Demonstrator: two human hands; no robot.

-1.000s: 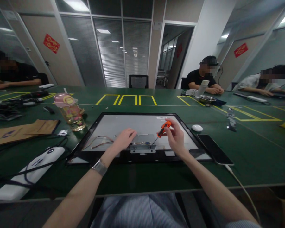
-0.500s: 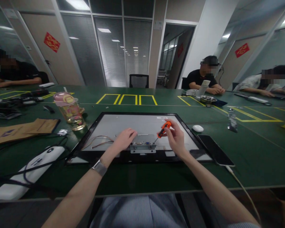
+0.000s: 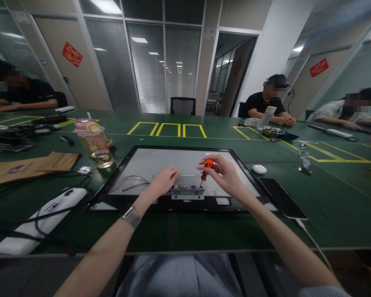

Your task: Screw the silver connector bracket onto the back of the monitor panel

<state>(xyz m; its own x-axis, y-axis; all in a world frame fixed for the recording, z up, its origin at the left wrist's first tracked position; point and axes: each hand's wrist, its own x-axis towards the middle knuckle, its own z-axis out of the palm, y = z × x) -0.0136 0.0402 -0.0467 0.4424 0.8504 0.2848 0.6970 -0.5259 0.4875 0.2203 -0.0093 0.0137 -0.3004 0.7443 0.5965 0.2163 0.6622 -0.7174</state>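
A flat display panel (image 3: pixel 148 159) in a black frame lies face down on the green table in front of me. A small metal connector bracket (image 3: pixel 187 192) sits at its near edge. My right hand (image 3: pixel 224 175) is closed on an orange-handled screwdriver (image 3: pixel 206 167), held nearly upright with its tip on the bracket's right end. My left hand (image 3: pixel 162 181) rests on the panel just left of the bracket, fingers curled down against it. Thin coloured wires (image 3: pixel 128 183) run across the panel to the left.
A black phone (image 3: pixel 282 198) with a cable lies right of the panel, and a white earbud case (image 3: pixel 259 168) lies behind it. A drink bottle (image 3: pixel 94 144), brown envelopes (image 3: pixel 24 167) and a white power strip (image 3: pixel 40 220) are on the left. Three other people sit around the table.
My right hand has shifted left and turned the screwdriver from slanted to nearly upright over the bracket. My left hand has stayed put.
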